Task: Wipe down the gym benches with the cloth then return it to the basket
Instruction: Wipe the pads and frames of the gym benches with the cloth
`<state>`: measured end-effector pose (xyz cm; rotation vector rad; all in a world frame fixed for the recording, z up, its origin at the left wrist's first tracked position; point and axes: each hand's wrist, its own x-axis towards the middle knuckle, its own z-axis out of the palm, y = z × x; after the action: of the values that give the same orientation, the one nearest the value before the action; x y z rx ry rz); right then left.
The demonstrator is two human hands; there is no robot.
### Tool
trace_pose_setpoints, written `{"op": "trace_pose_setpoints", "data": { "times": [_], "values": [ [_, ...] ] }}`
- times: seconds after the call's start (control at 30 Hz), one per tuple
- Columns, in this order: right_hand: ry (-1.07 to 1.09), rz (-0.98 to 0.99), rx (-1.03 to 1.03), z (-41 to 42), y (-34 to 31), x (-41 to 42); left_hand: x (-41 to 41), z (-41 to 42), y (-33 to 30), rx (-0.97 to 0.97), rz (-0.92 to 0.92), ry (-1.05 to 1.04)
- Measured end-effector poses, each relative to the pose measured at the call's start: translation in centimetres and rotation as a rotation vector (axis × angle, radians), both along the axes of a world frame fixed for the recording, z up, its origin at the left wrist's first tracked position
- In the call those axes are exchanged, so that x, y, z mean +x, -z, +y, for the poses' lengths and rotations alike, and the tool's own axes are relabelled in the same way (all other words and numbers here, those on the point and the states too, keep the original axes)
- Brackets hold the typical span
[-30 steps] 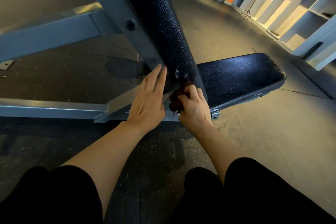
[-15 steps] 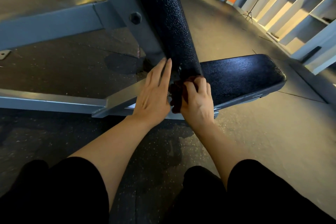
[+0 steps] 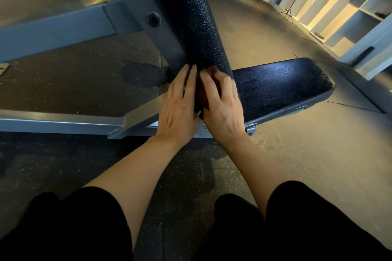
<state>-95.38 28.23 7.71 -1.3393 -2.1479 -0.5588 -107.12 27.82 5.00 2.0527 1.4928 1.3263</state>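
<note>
A gym bench stands before me: its black textured backrest pad (image 3: 186,17) rises steeply and its black seat pad (image 3: 280,85) lies flat to the right. My left hand (image 3: 180,106) rests flat with straight fingers against the lower left edge of the backrest. My right hand (image 3: 222,104) presses a dark red cloth (image 3: 204,93) onto the bottom of the backrest, fingers spread over it. Only a strip of the cloth shows between the two hands. No basket is in view.
The bench's grey steel frame (image 3: 63,121) runs along the floor to the left, with a second beam (image 3: 55,29) higher up. White open shelving (image 3: 343,6) lines the far right wall. Dark rubber floor (image 3: 318,165) surrounds the bench. My knees in black fill the bottom.
My right hand has slid the cloth upward along the base of the backrest and its fingers have spread flatter over it. The left hand stays against the pad's left edge.
</note>
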Motion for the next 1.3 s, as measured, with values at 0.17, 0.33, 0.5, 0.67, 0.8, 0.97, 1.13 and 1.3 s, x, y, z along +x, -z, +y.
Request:
{"op": "trace_pose_setpoints", "data": {
  "times": [0.17, 0.33, 0.5, 0.67, 0.8, 0.97, 1.13, 1.3],
  "values": [
    [-0.064, -0.103, 0.051, 0.8, 0.6, 0.7, -0.7, 0.1, 0.4, -0.034, 0.037, -0.014],
    [0.146, -0.061, -0.291, -0.2, 3.2, 2.0, -0.7, 0.1, 0.3, -0.021, 0.054, -0.004],
    [-0.153, -0.038, 0.159, 0.0, -0.7, -0.7, -0.7, 0.1, 0.2, 0.034, -0.049, -0.038],
    [-0.09, -0.128, 0.167, 1.5, 0.6, 1.6, -0.9, -0.1, 0.0, 0.019, 0.027, -0.04],
    [0.008, -0.108, 0.012, 0.8, 1.8, 3.4, -0.4, 0.0, 0.3, -0.025, 0.101, 0.017],
    [0.141, -0.026, -0.171, -0.4, 1.7, 3.3, -0.3, -0.1, 0.3, -0.017, 0.118, 0.025],
    [-0.157, 0.028, 0.212, 0.4, -1.3, -1.0, -1.0, 0.2, 0.4, 0.041, -0.01, -0.044],
    [-0.122, -0.085, 0.183, 2.1, -0.6, 0.4, -1.2, 0.1, -0.1, 0.043, 0.033, -0.041]
  ]
}}
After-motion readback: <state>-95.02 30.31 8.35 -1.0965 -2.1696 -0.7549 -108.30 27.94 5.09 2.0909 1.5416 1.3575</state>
